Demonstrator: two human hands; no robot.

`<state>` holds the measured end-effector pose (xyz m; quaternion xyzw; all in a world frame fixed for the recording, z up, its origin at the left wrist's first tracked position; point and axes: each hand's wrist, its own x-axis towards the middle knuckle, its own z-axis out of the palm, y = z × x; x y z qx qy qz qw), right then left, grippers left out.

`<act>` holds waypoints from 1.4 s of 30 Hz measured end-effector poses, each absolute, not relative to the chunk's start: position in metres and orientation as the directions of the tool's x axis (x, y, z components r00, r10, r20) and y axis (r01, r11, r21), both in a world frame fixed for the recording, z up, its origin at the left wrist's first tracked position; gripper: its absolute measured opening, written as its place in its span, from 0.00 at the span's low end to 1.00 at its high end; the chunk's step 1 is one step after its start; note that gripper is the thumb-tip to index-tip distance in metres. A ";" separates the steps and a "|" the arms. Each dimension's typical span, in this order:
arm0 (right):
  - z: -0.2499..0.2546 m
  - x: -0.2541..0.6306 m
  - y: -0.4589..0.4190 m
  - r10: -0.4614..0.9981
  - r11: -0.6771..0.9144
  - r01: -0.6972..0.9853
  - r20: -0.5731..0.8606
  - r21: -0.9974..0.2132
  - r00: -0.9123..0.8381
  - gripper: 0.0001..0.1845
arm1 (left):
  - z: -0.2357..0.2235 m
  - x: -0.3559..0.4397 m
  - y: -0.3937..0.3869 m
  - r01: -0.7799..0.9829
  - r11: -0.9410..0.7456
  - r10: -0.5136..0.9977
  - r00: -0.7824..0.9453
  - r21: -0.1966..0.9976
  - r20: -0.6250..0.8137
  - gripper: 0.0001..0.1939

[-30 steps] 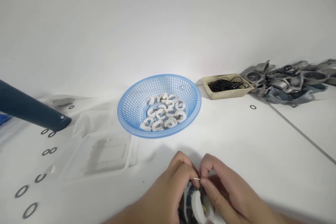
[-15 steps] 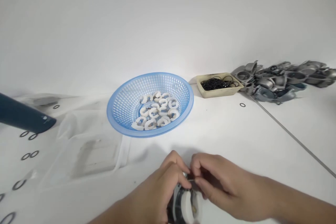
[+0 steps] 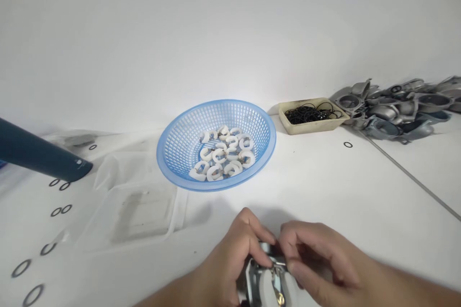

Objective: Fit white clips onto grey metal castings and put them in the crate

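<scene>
My left hand [image 3: 241, 254] is closed around a metal housing [image 3: 254, 278] at the bottom of the view, its index finger and thumb bent over the top. A white C-shaped float [image 3: 267, 288] sits against the housing, with a brass-coloured piece in its gap. My right hand [image 3: 320, 259] pinches a thin metal pin [image 3: 280, 264] at the float's upper end, between thumb and index finger. The fingers partly cover the pin, and the lower part of the housing is cut off by the frame edge.
A blue basket [image 3: 165, 172] holds several white floats. Right of it stand a cream tray [image 3: 306, 128] of black rubber rings and a pile of metal housings [image 3: 392, 110]. On the left are a dark blue cylinder [image 3: 43, 151], a clear plastic container [image 3: 104, 230] and scattered black rings [image 3: 21, 268].
The view has swung slightly left, so everything appears further right. The housing has turned in my left hand, showing more of the float's gap and brass piece. Both hands keep their grip.
</scene>
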<state>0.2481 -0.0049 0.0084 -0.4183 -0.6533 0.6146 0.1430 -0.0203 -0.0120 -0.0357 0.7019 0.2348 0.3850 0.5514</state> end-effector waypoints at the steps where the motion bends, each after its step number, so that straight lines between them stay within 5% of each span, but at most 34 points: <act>1: 0.009 0.248 -0.005 0.722 -0.101 0.386 -0.334 -0.917 -0.605 0.24 | -0.037 -0.021 -0.012 -0.080 -0.273 0.760 0.593 0.959 0.266 0.31; 9: 0.008 0.255 -0.002 0.736 -0.016 0.430 -0.301 -0.903 -0.606 0.16 | -0.035 -0.025 -0.011 -0.049 -0.230 0.754 0.622 0.972 0.209 0.30; 18: 0.012 0.246 0.002 0.688 -0.117 0.355 -0.334 -0.927 -0.645 0.24 | -0.024 -0.019 -0.009 -0.047 -0.179 0.742 0.650 0.983 0.166 0.33; 31: 0.009 0.250 0.006 0.678 -0.100 0.276 -0.268 -0.956 -0.684 0.16 | -0.022 -0.022 -0.007 0.060 -0.485 0.699 0.626 0.873 0.345 0.38; 42: 0.009 0.257 0.013 0.654 -0.050 0.314 -0.269 -0.948 -0.708 0.11 | -0.021 -0.024 -0.004 0.066 -0.545 0.666 0.639 0.836 0.384 0.33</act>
